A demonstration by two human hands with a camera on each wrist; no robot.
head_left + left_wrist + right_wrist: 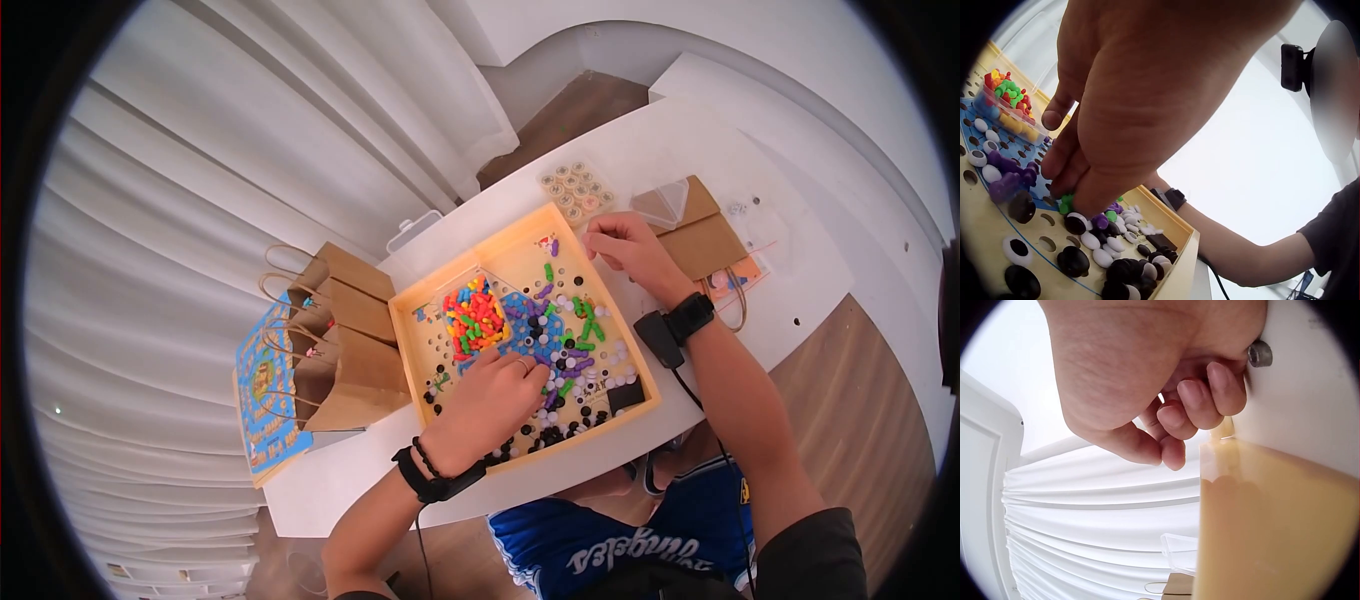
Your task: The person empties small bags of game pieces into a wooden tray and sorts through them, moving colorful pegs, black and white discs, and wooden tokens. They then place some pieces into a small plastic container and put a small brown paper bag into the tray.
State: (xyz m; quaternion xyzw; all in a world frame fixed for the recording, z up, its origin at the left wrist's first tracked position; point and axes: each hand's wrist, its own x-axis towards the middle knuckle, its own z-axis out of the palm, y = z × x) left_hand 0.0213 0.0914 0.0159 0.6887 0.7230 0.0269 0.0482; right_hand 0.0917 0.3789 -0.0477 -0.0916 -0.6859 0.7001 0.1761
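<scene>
Over the lower middle of the wooden tray (pixel 650 388), the left hand (pixel 497 400) reaches down with its fingers bent. In the left wrist view the thumb and fingertips of this hand (pixel 1129 112) pinch a green piece (pixel 1066 203) low over the board, partly hidden by them. Purple pieces (pixel 1005 186) and black and white round pieces (pixel 1074 261) lie around. The right hand (pixel 628 250) is beside the tray's right edge. In the right wrist view that hand (pixel 1154 394) has loosely curled fingers with nothing visible in them, above the tray wall (pixel 1272 519).
A clear box of colourful pieces (pixel 475 318) stands in the tray. Brown paper bags (pixel 350 375) and a blue board (pixel 262 385) are at the left. Beyond the tray lie a box of round discs (pixel 575 190) and a flat paper bag (pixel 705 245). Cables hang from both wrists.
</scene>
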